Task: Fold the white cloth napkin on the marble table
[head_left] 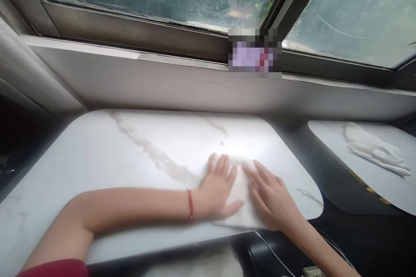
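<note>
Spreading the fingers of the left hand [216,191] and extending those of the right hand [271,195] on a cloth [243,187], without visible grip.
Lying at the near edge of the surface [107,156], toward the right corner; likely light, soft, best taken by a corner; apparently pointing lengthwise from near to far edge, though partly covered.

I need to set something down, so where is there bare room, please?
On the larger table, the widest bare patch lies between the left forearm and the wall; a smaller one lies right of the right hand. It is crowded around the cloth and the left hand.
</note>
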Demonstrator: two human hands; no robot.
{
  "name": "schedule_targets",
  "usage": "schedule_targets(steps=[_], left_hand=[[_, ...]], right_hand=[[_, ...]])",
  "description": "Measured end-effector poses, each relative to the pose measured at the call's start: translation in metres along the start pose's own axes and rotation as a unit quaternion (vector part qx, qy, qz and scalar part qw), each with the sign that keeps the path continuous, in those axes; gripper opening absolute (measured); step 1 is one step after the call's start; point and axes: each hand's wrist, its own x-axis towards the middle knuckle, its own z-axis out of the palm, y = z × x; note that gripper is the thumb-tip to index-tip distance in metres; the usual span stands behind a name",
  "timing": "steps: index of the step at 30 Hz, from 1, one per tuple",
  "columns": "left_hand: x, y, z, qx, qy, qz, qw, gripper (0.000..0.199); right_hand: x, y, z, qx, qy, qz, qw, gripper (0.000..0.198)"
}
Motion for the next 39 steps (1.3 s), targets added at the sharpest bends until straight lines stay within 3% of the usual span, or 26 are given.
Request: schedule_targets(steps=[3,7,11,15,18,22,31,39], left_hand=[[-0.001,0.007,0.01,-0.011,-0.003,0.009,1.0,0.083],[0.026,-0.016,0.02,-0.049,0.005,0.006,0.999,0.081],[0.07,-0.048,0.03,-0.066,0.04,-0.014,0.997,0.071],[0.126,-0.069,0.041,-0.114,0.078,-0.031,0.99,0.043],[0.167,-0.086,0.046,-0.126,0.075,-0.028,0.989,0.037],[0.204,-0.113,0.049,-0.094,0.048,-0.014,0.994,0.03],[0.211,-0.132,0.055,-0.199,0.061,-0.072,0.975,0.021],[0.207,-0.127,0.05,-0.2,0.056,-0.092,0.974,0.024]], right_hand=[[-0.003,-0.009,0.006,-0.028,0.004,0.04,0.999,0.051],[0.019,0.001,0.027,-0.022,0.029,0.078,0.996,0.05],[0.062,0.038,0.05,-0.003,0.033,0.087,0.996,0.051],[0.113,0.084,0.071,0.026,0.021,0.074,0.997,0.051],[0.148,0.112,0.086,0.041,0.027,0.073,0.996,0.049],[0.18,0.133,0.101,0.058,0.052,0.125,0.989,0.045],[0.184,0.143,0.113,0.099,0.118,0.113,0.982,0.043],[0.181,0.14,0.11,0.085,0.099,0.115,0.985,0.044]])
